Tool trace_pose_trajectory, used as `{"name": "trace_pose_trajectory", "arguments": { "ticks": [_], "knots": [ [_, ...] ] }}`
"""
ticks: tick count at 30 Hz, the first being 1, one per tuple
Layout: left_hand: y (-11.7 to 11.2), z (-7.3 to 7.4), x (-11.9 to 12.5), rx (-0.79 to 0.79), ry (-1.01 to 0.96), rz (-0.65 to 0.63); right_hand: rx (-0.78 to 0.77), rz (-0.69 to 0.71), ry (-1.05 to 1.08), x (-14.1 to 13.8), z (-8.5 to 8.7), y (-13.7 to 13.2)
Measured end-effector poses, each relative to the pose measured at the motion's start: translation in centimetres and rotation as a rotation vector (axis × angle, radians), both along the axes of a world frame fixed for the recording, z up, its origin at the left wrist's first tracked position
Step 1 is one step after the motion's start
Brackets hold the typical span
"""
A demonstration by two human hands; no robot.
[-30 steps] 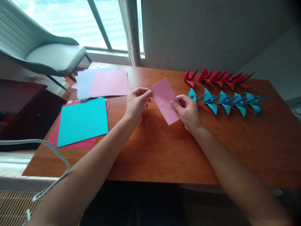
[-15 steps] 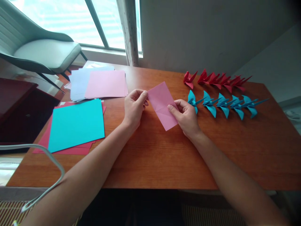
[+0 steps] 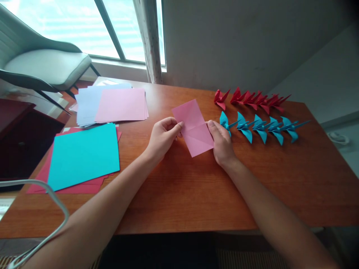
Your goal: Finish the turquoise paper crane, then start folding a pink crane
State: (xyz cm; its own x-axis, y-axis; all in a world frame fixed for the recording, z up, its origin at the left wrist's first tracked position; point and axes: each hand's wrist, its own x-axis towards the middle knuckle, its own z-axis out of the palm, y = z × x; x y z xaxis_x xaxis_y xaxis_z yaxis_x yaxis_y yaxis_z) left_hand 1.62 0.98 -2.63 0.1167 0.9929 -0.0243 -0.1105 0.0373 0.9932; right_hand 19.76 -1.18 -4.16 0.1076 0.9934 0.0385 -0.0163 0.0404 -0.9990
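Observation:
A folded pink paper [image 3: 193,127], an oblong with crease lines, lies over the middle of the wooden table [image 3: 196,186]. My left hand [image 3: 162,138] pinches its left edge with thumb and fingers closed. My right hand [image 3: 221,140] grips its right edge, thumb on top. Just right of that hand runs a row of several blue paper cranes [image 3: 260,129], and behind them a row of several red paper cranes [image 3: 249,98].
A turquoise sheet [image 3: 84,155] lies on red sheets [image 3: 39,179] at the left. Behind it sits a stack of pink paper [image 3: 120,105] on pale lilac sheets [image 3: 84,102]. A grey chair [image 3: 42,67] stands by the window. A grey cable [image 3: 47,201] loops at the lower left.
Both hands have brought the pink paper down nearer the table, and my left hand has shifted from its upper corner to the middle of its left edge. The camera view has tilted slightly.

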Motion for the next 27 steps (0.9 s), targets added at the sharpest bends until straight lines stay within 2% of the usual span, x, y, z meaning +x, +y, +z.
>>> {"name": "trace_pose_trajectory", "arguments": {
  "ticks": [4, 9, 12, 14, 16, 19, 21, 24, 27],
  "knots": [
    [0.0, 0.1, -0.1, -0.012, -0.02, -0.016, -0.047, 0.035, 0.042, 0.1, -0.1, 0.0],
    [0.1, 0.0, -0.2, -0.034, -0.043, -0.008, 0.003, 0.086, 0.03, 0.0, -0.5, 0.1],
    [-0.1, 0.0, -0.2, -0.04, -0.052, -0.023, -0.018, 0.099, 0.032, 0.0, -0.5, 0.1],
    [-0.1, 0.1, 0.0, -0.037, -0.051, -0.038, -0.015, 0.081, 0.008, 0.0, -0.4, 0.1],
    [-0.2, 0.1, 0.1, -0.029, -0.049, -0.046, 0.04, -0.005, -0.029, 0.0, -0.1, 0.0],
    [-0.4, 0.0, 0.4, -0.008, -0.06, -0.052, 0.173, -0.192, -0.157, 0.2, 0.5, -0.2],
    [-0.7, 0.0, 0.7, 0.009, -0.054, -0.054, 0.244, -0.266, -0.286, 0.4, 0.9, -0.4],
    [-1.5, 0.0, 1.2, 0.042, -0.054, -0.116, 0.32, -0.303, -0.483, 0.3, 1.3, -0.9],
    [-2.4, 0.2, 1.8, 0.068, -0.119, -0.244, 0.403, -0.262, -0.654, 0.1, 1.7, -1.5]
  ]
}}
